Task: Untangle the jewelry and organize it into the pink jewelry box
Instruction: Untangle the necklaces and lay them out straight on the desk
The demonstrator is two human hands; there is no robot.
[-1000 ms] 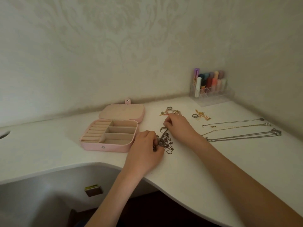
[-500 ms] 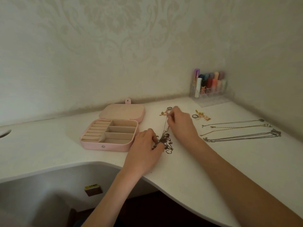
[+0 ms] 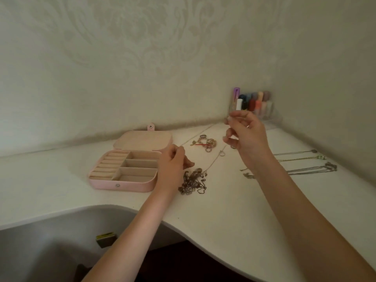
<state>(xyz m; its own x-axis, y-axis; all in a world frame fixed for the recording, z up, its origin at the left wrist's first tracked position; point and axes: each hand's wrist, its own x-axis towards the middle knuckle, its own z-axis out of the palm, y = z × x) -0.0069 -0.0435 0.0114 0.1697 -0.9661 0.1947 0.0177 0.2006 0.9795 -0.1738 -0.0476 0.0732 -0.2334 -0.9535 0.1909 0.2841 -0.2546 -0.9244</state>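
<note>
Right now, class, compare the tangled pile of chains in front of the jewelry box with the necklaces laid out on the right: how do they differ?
1. The tangled pile is bunched in a dark knot; the laid-out necklaces lie stretched in separate lines.
2. The pile sits close to the pink jewelry box; the necklaces lie further away, beyond the right hand.
3. A thin chain runs up out of the pile; nothing lifts the necklaces.
Both rest on the white table, outside the box.

One pink jewelry box (image 3: 122,184), open, four plain compartments plus ring-roll section. One tangled chain pile (image 3: 192,182). Three straightened necklaces (image 3: 305,162) at right. One organizer (image 3: 270,117) of tubes. Two hands: left hand (image 3: 173,161), right hand (image 3: 247,133).
</note>
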